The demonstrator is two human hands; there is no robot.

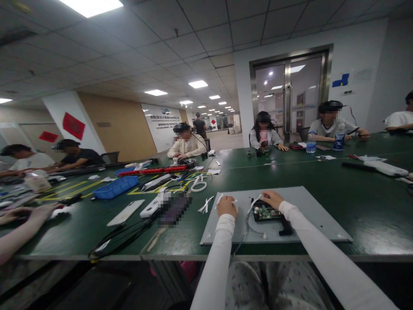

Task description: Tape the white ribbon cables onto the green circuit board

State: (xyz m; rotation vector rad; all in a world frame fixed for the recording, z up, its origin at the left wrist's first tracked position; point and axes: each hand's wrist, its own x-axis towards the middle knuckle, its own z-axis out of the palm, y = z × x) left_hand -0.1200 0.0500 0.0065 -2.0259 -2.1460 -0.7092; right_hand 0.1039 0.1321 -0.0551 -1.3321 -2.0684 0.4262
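Observation:
A flat grey panel lies on the table before me, with a green circuit board in a black frame on it. My right hand is at the board's upper edge, its fingers closed on the end of a white flat cable. Thin grey wires run from there down over the panel's front edge. My left hand rests on the panel's left part with curled fingers. Bits of white strip show on both sides of it; what the fingers hold is mostly hidden. A black bracket sits below the board.
White strips and a white roll lie left of the panel. Farther left are a white phone, a white device, black cables and a blue tray. Co-workers sit around the green table; one's arm reaches in at left.

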